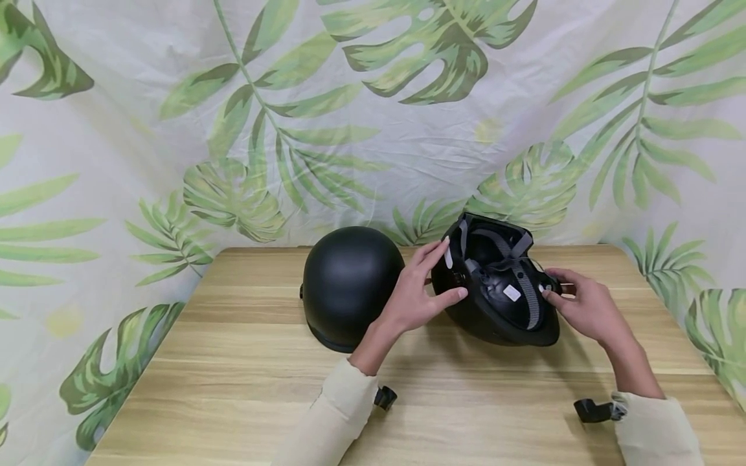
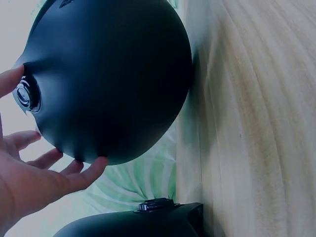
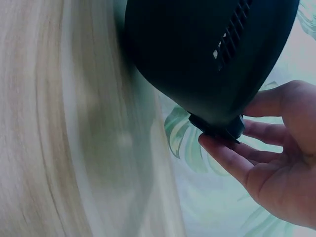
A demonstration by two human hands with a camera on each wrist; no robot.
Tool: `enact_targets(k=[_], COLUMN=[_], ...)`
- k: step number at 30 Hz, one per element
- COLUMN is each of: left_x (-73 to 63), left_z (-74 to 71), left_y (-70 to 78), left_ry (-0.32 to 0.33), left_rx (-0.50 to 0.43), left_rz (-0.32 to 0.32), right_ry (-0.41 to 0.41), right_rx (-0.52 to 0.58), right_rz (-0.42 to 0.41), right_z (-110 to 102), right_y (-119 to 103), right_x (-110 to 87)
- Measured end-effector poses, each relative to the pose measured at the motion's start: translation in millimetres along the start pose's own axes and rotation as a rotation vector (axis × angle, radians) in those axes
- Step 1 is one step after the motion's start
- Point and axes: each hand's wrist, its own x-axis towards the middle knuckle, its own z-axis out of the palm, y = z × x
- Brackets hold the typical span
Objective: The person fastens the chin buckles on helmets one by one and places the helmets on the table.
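Note:
A black helmet [image 1: 489, 323] lies tipped on the table with its hollow inside facing up, showing grey straps and a small white label. My left hand [image 1: 415, 294] holds its left side. In the left wrist view, the fingertips of the left hand [image 2: 42, 180] touch the smooth shell and the thumb is by a round side fitting [image 2: 27, 95]. At the opposite side, my right hand [image 1: 585, 307] grips the helmet's edge between thumb and fingers. The right wrist view has the right hand [image 3: 279, 163] pinching a dark projecting part below the vented shell [image 3: 182, 59].
A second black helmet [image 1: 352, 285] sits dome up, left of the held one and close to my left forearm. Both are near the back of the wooden table [image 1: 233, 388]. Behind it hangs a leaf-patterned cloth [image 1: 419, 162]. Black mounts [image 1: 593, 411] stick out at both wrists.

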Motion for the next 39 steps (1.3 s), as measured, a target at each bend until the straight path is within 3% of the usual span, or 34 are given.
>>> enact_targets(k=[10, 20, 30, 39], left_x=[1.6, 0.9, 2.9, 3.1], left_z=[2.8, 1.4, 2.1, -0.6], left_y=[5.3, 2.5, 4.9, -6.0], left_ry=[0.122, 0.021, 0.063, 0.009], left_rx=[0.052, 0.031, 0.048, -0.016], left_rz=[0.026, 0.040, 0.039, 0.007], right_ry=[-0.128, -0.094, -0.197, -0.201], right_rx=[0.074, 0.127, 0.144, 0.214], right_rz=[-0.033, 0.006, 0.030, 0.023], right_z=[6.6, 12.2, 17.4, 19.7], right_y=[2.7, 5.2, 6.7, 14.1], right_x=[0.9, 1.9, 1.8, 2.2])
